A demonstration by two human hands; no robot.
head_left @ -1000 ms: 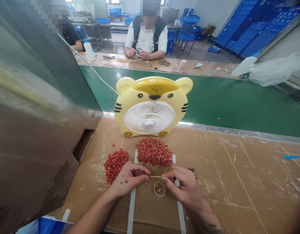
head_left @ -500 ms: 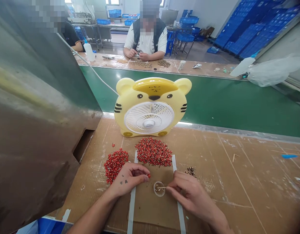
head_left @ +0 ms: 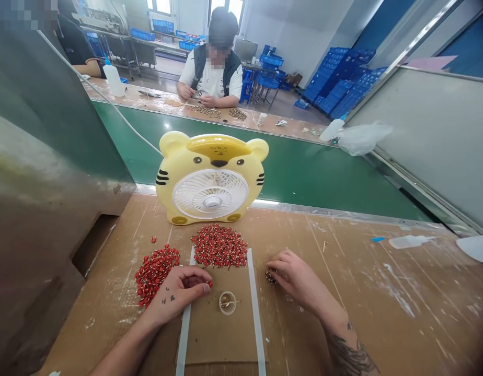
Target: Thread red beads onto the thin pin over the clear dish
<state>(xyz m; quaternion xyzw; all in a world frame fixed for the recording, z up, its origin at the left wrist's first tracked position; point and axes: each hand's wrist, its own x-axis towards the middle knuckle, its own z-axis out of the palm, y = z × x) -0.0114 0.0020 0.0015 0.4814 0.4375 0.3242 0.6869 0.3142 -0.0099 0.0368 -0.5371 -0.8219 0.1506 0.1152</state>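
Observation:
My left hand [head_left: 180, 290] rests on the cardboard sheet [head_left: 221, 334], its fingers pinched on a small red piece [head_left: 209, 284]. A heap of red pieces [head_left: 155, 274] lies just beyond the wrist, and a second red heap [head_left: 219, 246] lies past the fingertips. My right hand [head_left: 294, 277] has its fingertips at a small pile of brown-gold pieces [head_left: 270, 277]. Whether those fingers hold a piece is hidden. Between my hands, a small clear cup [head_left: 227, 303] stands on the cardboard with a thin pin [head_left: 230, 302] lying across it.
A yellow tiger-shaped fan [head_left: 210, 177] stands beyond the heaps. A metal panel [head_left: 41, 209] rises on the left, and a green belt [head_left: 304, 188] runs behind the fan. Across it, a co-worker [head_left: 212, 73] sits working at a bench. A plastic bottle [head_left: 410, 241] lies on the right.
My right hand has left the cup and moved right to the brown-gold pile. The pin stays at the cup. The whole view has swung, shifting the scene left.

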